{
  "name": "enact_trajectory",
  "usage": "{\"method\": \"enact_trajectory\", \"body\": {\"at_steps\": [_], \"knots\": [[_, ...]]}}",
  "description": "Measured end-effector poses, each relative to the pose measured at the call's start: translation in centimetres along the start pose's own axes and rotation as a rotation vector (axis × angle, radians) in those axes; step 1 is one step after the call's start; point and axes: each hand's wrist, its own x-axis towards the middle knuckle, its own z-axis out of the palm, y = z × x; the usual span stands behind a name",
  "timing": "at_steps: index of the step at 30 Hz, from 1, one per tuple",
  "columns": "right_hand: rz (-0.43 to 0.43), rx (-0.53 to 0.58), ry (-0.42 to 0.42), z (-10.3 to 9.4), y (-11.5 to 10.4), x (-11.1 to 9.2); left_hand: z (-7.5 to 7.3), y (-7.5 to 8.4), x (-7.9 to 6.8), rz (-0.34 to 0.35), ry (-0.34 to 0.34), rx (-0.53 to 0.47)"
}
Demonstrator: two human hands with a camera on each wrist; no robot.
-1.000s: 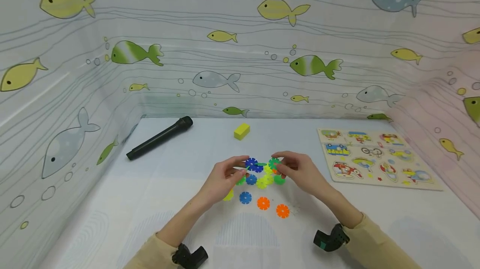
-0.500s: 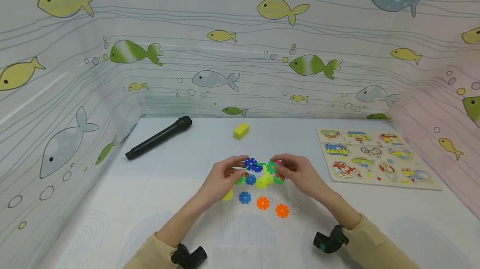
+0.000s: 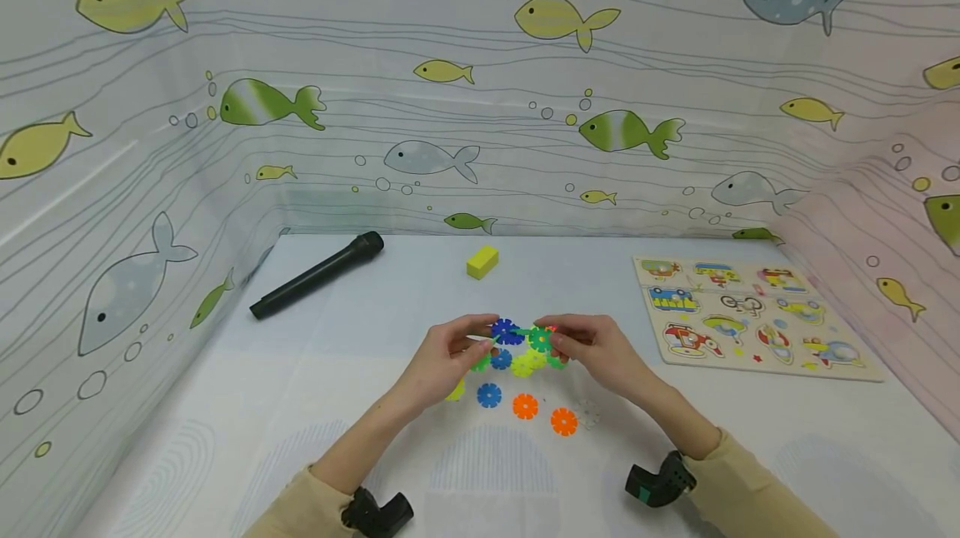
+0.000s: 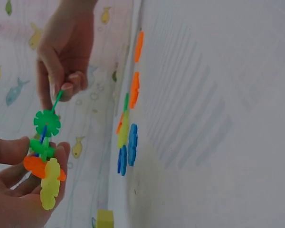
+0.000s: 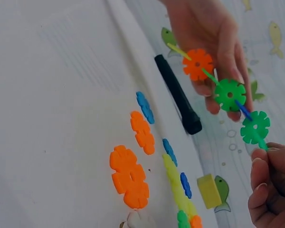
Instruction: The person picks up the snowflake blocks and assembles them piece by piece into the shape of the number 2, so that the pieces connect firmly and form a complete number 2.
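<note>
My left hand [image 3: 441, 355] grips a chain of slotted snowflake discs. In the right wrist view it runs from an orange disc [image 5: 198, 64] through a green disc [image 5: 230, 95] and a blue disc [image 5: 243, 110] to another green disc [image 5: 255, 127]. A yellow disc [image 4: 50, 184] sticks out at the near end in the left wrist view. Facing it, my right hand [image 3: 603, 352] pinches a green disc [image 4: 58, 100] seen edge-on, its rim meeting the chain's end disc. Whether their slots are engaged, I cannot tell. Both hands are above the table.
Loose discs lie below the hands, among them a blue disc [image 3: 489, 395] and two orange discs [image 3: 526, 406]. Farther back are a yellow block [image 3: 482, 262] and a black microphone [image 3: 318, 275]. A wooden picture puzzle board [image 3: 757, 317] lies at the right.
My right hand has shifted slightly left and down, bringing its disc nearer the left hand. The chain has turned a little; the left hand has hardly moved.
</note>
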Motion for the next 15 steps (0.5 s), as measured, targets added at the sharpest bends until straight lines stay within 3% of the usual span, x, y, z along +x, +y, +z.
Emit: {"method": "enact_trajectory", "body": {"at_steps": [15], "knots": [[0.042, -0.017, 0.047, 0.37, 0.07, -0.07, -0.02, -0.03, 0.01, 0.017, -0.015, -0.009]]}}
